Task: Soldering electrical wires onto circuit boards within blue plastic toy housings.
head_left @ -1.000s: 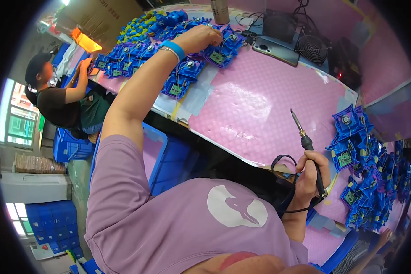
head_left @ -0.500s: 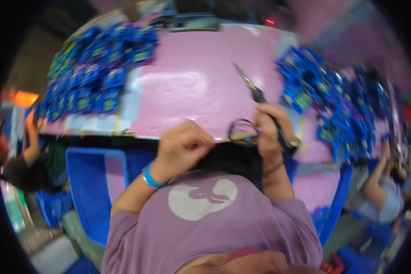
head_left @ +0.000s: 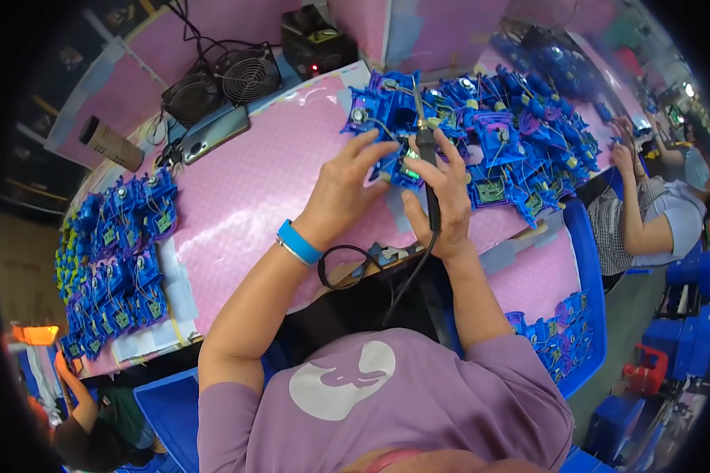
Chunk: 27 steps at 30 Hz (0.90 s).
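My right hand grips a black soldering iron, its tip pointing up into a heap of blue plastic parts with small green circuit boards. My left hand reaches to the same spot, its fingers spread and touching a blue part with a green board at the near edge of the heap. A blue band is on my left wrist. The iron's black cable loops down over the table edge toward my body.
A pink mat covers the bench. A second pile of blue parts lies at the left. A phone, two small fans and a black box stand at the back. A blue bin holds more parts at right, where another person sits.
My left hand went from the far left pile back to the middle, then over to the right-hand heap. My right hand carried the soldering iron up to that heap. My view turned right.
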Tool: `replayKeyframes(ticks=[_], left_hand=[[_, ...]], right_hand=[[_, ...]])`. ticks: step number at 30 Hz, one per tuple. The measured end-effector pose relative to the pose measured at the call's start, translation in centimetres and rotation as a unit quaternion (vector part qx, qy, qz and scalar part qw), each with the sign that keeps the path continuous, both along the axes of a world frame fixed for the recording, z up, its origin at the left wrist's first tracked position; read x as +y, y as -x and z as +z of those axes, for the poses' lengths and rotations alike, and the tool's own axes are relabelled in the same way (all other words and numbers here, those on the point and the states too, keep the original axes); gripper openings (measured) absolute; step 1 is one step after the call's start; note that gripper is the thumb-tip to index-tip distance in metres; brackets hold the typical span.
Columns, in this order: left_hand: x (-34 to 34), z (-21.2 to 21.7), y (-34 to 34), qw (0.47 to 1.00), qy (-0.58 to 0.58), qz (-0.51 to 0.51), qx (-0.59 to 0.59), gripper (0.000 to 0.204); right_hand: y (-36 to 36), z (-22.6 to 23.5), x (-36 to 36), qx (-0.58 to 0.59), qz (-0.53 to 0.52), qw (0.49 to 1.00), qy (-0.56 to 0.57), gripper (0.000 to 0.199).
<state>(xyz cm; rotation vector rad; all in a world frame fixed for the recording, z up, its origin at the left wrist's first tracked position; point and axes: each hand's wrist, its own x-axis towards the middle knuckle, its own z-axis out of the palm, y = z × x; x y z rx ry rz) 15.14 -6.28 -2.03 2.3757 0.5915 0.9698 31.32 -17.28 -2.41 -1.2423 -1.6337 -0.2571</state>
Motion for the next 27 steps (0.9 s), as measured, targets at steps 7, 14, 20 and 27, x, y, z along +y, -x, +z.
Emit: replayKeyframes(ticks=[7,14,20,27], left_hand=[[1.1,-2.2,-1.9,0.998,0.009,0.044,-0.039,0.045],[0.2,-1.0,-2.7,0.999,-0.007,0.035,-0.035,0.044],[0.9,0.1,-3.3,0.999,-0.02,0.043,0.001,0.041],[3.3,0.1,-2.1,0.992,-0.035,0.063,-0.108,0.031]], right_hand=[[-0.7,-0.4,1.7,0.026,-0.004,0.999,0.033,0.058],[-0.8,-1.4,1.8,0.066,-0.011,0.998,0.013,0.055],[-0.8,-2.0,1.9,0.088,-0.024,0.996,0.011,0.053],[-1.0,-2.2,1.9,0.105,-0.033,0.991,-0.08,0.05]])
